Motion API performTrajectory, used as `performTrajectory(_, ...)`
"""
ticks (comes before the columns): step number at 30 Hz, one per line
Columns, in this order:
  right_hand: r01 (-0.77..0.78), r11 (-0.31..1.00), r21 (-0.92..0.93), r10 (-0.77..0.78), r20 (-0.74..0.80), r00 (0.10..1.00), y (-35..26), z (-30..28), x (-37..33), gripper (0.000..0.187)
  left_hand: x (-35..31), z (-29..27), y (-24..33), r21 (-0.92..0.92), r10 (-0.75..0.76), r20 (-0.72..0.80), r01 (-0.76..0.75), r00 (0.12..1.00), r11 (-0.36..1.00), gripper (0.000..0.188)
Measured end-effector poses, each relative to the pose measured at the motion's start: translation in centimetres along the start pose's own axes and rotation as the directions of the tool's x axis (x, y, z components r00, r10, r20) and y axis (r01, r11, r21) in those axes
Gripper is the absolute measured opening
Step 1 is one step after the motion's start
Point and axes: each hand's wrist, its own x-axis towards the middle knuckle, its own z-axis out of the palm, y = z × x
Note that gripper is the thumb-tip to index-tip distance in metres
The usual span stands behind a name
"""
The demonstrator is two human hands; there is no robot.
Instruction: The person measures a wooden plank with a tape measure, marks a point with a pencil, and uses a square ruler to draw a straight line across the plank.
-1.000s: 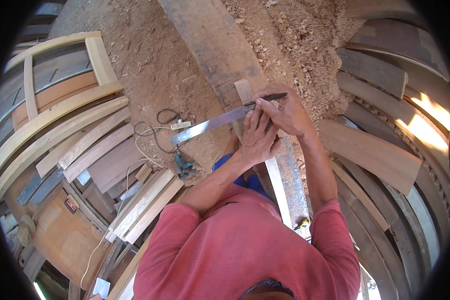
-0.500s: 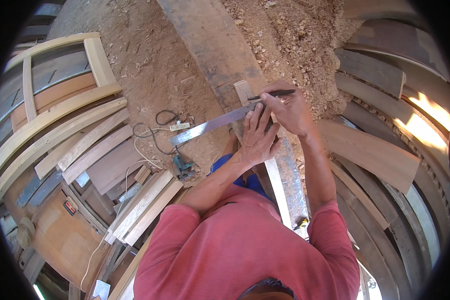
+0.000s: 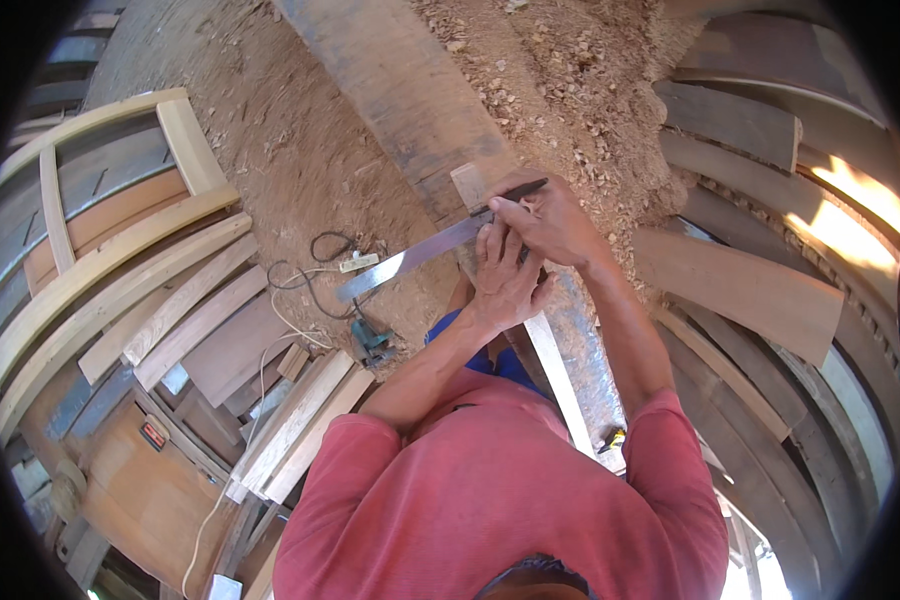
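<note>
My left hand (image 3: 505, 280) presses down on a metal try square (image 3: 410, 257), its fingers bent over the end near the wood. The square's shiny blade sticks out to the left, past the plank's edge. Beneath it runs a narrow pale wood strip (image 3: 467, 183), whose far end shows beyond my hands and whose near part reaches back toward my body. Pinched in my right hand (image 3: 562, 228) is a dark pencil or marker (image 3: 527, 190), its tip down at the square's edge, close to my left fingertips. My hands partly hide the square's stock.
A long wide plank (image 3: 390, 80) lies under the work. On the ground to the left are a teal power tool (image 3: 372, 338), cables and a white power strip (image 3: 358, 262). Stacked boards (image 3: 740, 285) line the right; a wooden frame (image 3: 195, 145) and lumber fill the left. Shavings cover the ground.
The pencil tip has moved a little left and nearer along the square's edge, with my right hand tilting. The left hand stays on the square. The whole view has shifted slightly.
</note>
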Motion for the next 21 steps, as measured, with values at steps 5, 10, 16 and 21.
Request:
performTrajectory(5, 0.038, 0.985, -0.167, -0.068, -0.179, 0.982, 1.1, -0.9, -0.3, 0.022, 0.2, -0.5, 0.1, 0.03, 0.02, -0.005, -0.02, 1.0, 0.999, 0.051)
performTrajectory(10, -0.043, 0.918, -0.395, 0.058, 0.027, 0.998, 2.5, -2.3, -1.2, 0.021, 0.1, -0.7, -0.2, -0.057, 0.025, 0.008, -0.025, 1.0, 0.998, 0.054)
performTrajectory(16, -0.134, 0.986, 0.098, 0.142, -0.069, 0.987, 7.7, 3.3, -4.9, 0.027, -0.7, -2.6, -1.1, -0.302, 0.134, -0.134, -0.169, 0.982, 0.938, 0.057)
performTrajectory(21, -0.349, 0.918, 0.188, 0.392, -0.306, 0.867, 9.6, 2.2, -6.9, 0.027, -3.1, -4.1, 0.7, -0.19, 0.205, 0.035, -0.195, 0.978, 0.962, 0.055)
